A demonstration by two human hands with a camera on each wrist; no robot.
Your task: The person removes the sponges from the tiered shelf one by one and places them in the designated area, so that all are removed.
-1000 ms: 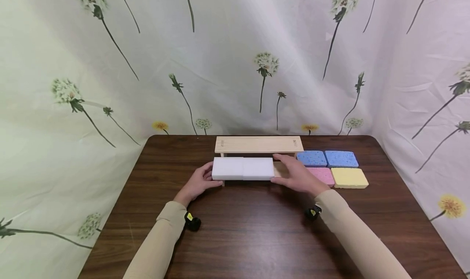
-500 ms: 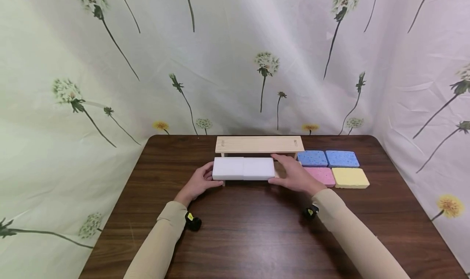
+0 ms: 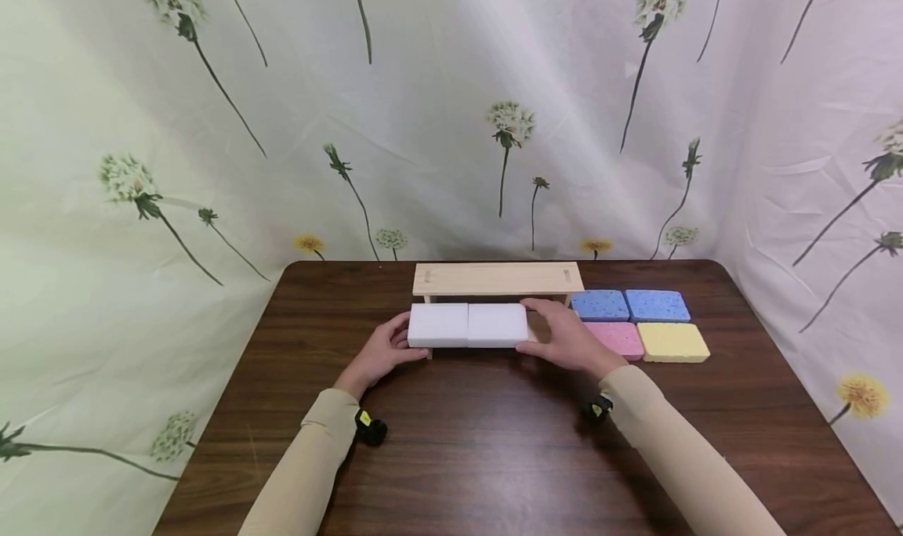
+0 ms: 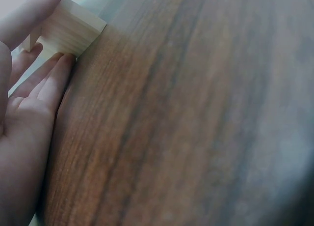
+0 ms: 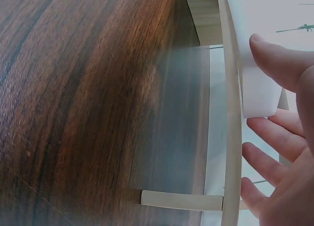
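Two white sponges, the left one (image 3: pixel 437 323) and the right one (image 3: pixel 498 323), lie end to end on a small wooden stand (image 5: pixel 232 147). My left hand (image 3: pixel 377 354) is around the left end of the stand, thumb at the front and fingers on the far side. In the left wrist view those fingers lie along the stand's wooden leg (image 4: pixel 71 32). My right hand (image 3: pixel 567 338) holds the right sponge's outer end between thumb and forefinger. Its other fingers reach over the board's bare right part. The sponges hide most of the board in the head view.
Behind stands a second wooden stand (image 3: pixel 497 277) with a bare top. To the right lie two blue sponges (image 3: pixel 657 306), a pink sponge (image 3: pixel 619 340) and a yellow sponge (image 3: pixel 672 342) on the dark wooden table (image 3: pixel 466 442). A flowered curtain (image 3: pixel 423 113) hangs behind.
The right hand has shifted slightly left against the right sponge's end. The two white sponges now line up more evenly at their seam. The left hand keeps its place.
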